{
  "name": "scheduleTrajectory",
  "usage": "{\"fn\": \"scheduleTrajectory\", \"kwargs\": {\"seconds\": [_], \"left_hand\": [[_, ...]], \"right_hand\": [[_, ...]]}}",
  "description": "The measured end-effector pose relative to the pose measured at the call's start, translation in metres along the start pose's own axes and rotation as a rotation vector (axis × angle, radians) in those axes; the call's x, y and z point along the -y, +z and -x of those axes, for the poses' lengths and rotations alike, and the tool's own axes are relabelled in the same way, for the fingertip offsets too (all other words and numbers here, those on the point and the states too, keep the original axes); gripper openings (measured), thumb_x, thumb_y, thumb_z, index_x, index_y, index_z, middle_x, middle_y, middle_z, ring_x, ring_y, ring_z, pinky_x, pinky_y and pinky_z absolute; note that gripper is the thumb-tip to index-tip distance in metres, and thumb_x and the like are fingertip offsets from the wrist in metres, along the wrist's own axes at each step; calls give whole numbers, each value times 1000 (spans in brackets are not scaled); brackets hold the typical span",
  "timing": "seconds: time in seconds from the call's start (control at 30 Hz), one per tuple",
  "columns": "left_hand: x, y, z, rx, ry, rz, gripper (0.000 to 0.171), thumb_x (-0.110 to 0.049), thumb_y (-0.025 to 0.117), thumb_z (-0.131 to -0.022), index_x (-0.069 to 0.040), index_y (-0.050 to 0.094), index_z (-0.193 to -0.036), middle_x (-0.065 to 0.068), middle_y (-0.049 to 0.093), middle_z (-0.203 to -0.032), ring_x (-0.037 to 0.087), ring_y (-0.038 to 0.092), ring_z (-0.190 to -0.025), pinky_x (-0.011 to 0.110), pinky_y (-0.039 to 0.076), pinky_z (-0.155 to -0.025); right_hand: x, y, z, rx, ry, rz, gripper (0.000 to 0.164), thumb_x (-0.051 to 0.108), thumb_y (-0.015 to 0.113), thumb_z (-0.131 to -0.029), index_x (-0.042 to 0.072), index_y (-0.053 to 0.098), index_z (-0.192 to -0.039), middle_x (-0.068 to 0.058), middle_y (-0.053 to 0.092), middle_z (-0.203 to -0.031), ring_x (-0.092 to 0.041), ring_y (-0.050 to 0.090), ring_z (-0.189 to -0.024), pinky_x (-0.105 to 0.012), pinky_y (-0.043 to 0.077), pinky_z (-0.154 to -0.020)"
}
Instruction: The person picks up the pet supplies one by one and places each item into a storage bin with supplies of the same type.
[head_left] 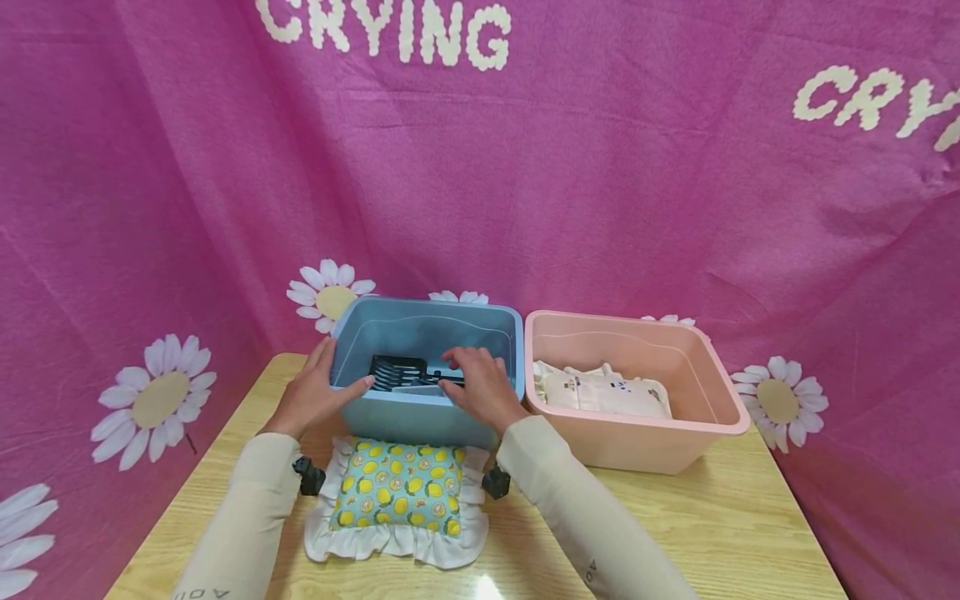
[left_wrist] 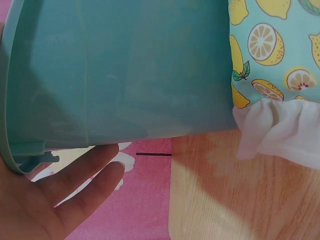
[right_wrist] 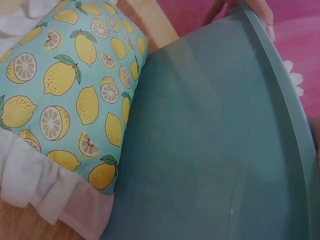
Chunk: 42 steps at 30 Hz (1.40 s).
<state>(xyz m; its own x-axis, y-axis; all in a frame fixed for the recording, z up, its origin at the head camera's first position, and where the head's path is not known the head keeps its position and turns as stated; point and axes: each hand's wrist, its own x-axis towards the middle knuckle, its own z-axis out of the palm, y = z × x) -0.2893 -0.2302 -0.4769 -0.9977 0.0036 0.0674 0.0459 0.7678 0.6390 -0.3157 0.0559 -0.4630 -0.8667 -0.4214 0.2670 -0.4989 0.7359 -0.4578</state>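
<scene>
A blue bin (head_left: pixel 432 421) stands near the back of the table. My left hand (head_left: pixel 318 392) holds its front left corner, thumb over the front rim and fingers along the outer side. In the left wrist view, two fingers of that hand stretch below the rim. Inside the bin lies a black slotted turner (head_left: pixel 397 372) with a grey flat piece (head_left: pixel 416 389) beside it. My right hand (head_left: pixel 483 387) reaches over the front rim at the turner's handle, thumb and forefinger spread apart. In front of the bin lies a lemon-print cushion (head_left: pixel 401 492) with white ruffles.
Close against the blue bin's right side stands a pink bin (head_left: pixel 637 429), with a cream ruffled cushion (head_left: pixel 600 393) inside. Pink cloth (head_left: pixel 480 183) with flowers hangs behind and beside the wooden table (head_left: pixel 720 517).
</scene>
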Motion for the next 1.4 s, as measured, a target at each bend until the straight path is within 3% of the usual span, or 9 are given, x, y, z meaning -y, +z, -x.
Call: {"fn": "scheduleTrajectory", "kwargs": {"seconds": [0.43,0.97,1.4], "left_hand": [[0,0,-1,1,-12,-2,111,-73,59,-78,-19,2,-157,10,6,-161,45,28,-136,70,35,-97],[-1,-1,0,4,-22,-3,113,-73,59,-77,-18,2,-157,10,6,-161,46,29,-136,69,35,-97],[-2,-1,1,17,-26,-8,113,-72,60,-78,-18,-1,-156,11,5,-161,46,26,-137,70,35,-97]], "right_hand": [[-1,-1,1,7,-14,8,40,34,65,-92,19,59,-129,3,61,-124,-15,48,-111,-37,37,-94],[1,-4,1,24,-15,-3,40,35,65,-93,21,58,-130,3,58,-129,-15,47,-117,-39,35,-94],[5,-9,5,-14,-92,-11,38,32,66,-92,20,59,-128,2,59,-126,-17,48,-115,-38,36,-91]]}}
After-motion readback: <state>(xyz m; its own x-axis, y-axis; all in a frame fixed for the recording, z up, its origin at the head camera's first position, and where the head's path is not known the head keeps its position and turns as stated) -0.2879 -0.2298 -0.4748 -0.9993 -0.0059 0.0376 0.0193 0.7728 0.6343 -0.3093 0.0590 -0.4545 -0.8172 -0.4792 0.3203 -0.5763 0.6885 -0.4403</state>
